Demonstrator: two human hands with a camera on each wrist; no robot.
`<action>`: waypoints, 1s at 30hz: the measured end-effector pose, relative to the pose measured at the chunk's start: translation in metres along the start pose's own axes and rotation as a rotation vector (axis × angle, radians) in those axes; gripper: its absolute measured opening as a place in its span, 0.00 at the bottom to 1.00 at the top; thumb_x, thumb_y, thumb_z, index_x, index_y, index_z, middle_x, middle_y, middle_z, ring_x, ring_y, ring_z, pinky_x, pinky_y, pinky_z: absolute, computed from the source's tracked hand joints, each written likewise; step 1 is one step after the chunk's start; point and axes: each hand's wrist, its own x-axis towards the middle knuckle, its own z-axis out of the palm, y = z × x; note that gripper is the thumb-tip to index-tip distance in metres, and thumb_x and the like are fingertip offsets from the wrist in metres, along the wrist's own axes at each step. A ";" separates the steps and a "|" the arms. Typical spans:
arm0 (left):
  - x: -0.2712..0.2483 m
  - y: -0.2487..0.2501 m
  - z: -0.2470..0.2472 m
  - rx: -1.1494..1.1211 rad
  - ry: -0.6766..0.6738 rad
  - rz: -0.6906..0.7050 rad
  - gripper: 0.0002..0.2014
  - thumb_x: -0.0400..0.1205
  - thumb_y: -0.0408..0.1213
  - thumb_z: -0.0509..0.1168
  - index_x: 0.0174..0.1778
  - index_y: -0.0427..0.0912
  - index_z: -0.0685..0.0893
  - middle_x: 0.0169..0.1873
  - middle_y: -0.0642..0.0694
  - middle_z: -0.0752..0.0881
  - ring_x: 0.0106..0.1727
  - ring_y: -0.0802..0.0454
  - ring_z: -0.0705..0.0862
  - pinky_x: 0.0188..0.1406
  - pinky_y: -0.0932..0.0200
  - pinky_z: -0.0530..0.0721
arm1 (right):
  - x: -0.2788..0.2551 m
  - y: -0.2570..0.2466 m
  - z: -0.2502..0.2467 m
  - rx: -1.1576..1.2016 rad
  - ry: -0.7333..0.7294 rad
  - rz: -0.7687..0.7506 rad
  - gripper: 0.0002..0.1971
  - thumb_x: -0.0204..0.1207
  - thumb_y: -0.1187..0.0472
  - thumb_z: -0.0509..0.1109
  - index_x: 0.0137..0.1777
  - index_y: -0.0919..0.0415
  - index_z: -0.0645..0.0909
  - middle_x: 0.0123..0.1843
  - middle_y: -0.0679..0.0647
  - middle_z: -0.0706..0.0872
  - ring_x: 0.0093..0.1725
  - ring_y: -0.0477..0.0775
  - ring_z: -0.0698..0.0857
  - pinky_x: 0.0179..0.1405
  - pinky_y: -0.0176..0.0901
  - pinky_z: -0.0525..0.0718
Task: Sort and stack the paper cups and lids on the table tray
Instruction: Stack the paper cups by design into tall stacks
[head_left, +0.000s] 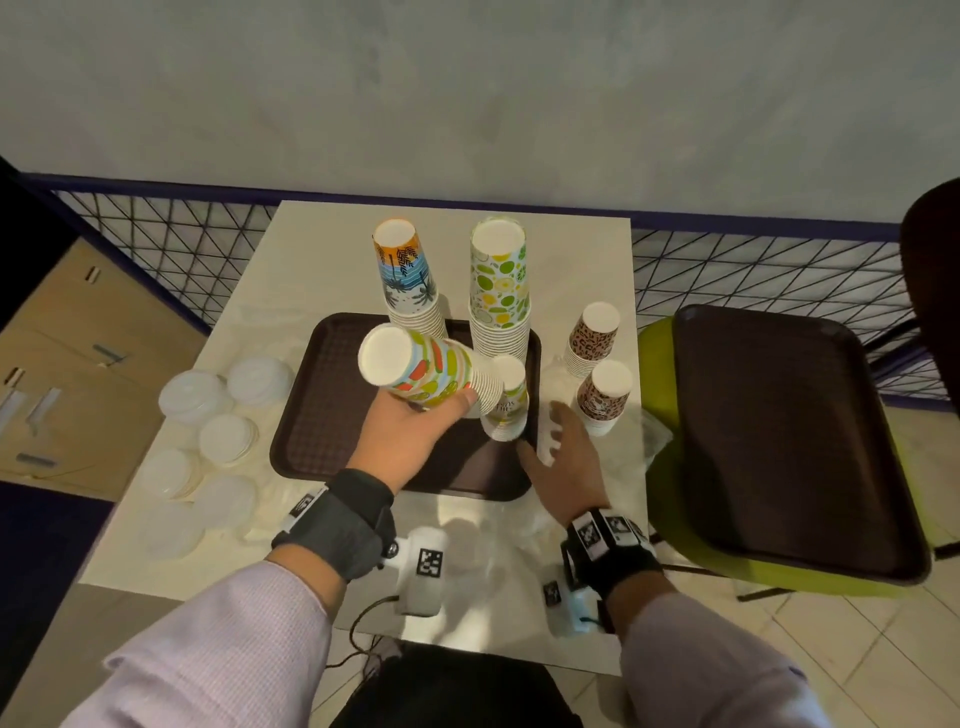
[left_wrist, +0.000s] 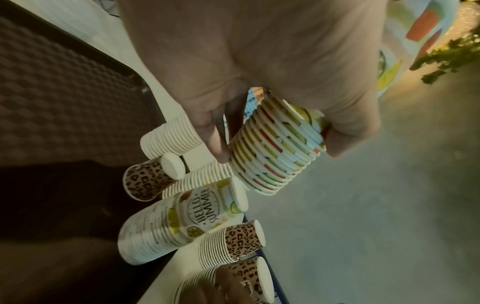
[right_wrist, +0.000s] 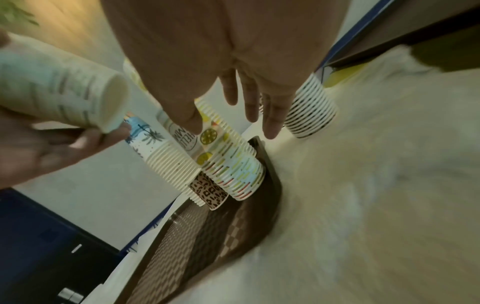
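Observation:
My left hand (head_left: 415, 423) grips a tilted stack of striped fruit-print cups (head_left: 426, 371) above the brown tray (head_left: 332, 415); the left wrist view shows fingers curled round that stack (left_wrist: 280, 148). Three stacks stand on the tray: palm-print (head_left: 410, 280), lime-print (head_left: 500, 286) and a short "Hello Summer" stack (head_left: 506, 400). My right hand (head_left: 563, 457) hovers open, fingers spread, at the tray's right edge beside the short stack (right_wrist: 223, 156). Two leopard-print stacks (head_left: 595, 338) (head_left: 602, 397) stand on the table right of the tray.
Several piles of white lids (head_left: 208, 441) lie on the table left of the tray. A second brown tray (head_left: 789, 441) rests on a green chair at the right. A mesh railing (head_left: 182, 249) runs behind the table. Crumpled clear plastic (head_left: 654, 441) lies near the right edge.

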 end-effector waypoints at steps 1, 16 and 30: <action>0.006 0.002 0.005 0.031 -0.001 0.018 0.27 0.71 0.46 0.84 0.66 0.54 0.86 0.62 0.55 0.92 0.66 0.57 0.89 0.74 0.46 0.83 | -0.012 0.004 -0.006 0.001 0.028 -0.003 0.34 0.77 0.53 0.77 0.82 0.53 0.69 0.79 0.51 0.75 0.73 0.54 0.79 0.71 0.52 0.82; 0.061 -0.045 0.056 0.489 -0.115 -0.075 0.30 0.74 0.48 0.82 0.69 0.59 0.76 0.61 0.56 0.85 0.65 0.53 0.84 0.66 0.59 0.77 | 0.024 0.032 -0.061 -0.105 0.243 0.094 0.41 0.70 0.57 0.83 0.80 0.63 0.68 0.72 0.63 0.77 0.72 0.64 0.76 0.71 0.59 0.77; 0.024 -0.052 0.038 0.399 0.074 -0.104 0.36 0.66 0.60 0.84 0.53 0.45 0.69 0.50 0.47 0.83 0.48 0.52 0.82 0.50 0.52 0.81 | 0.065 0.044 -0.052 -0.048 0.179 0.117 0.40 0.67 0.46 0.83 0.77 0.48 0.69 0.64 0.56 0.83 0.62 0.60 0.85 0.61 0.49 0.83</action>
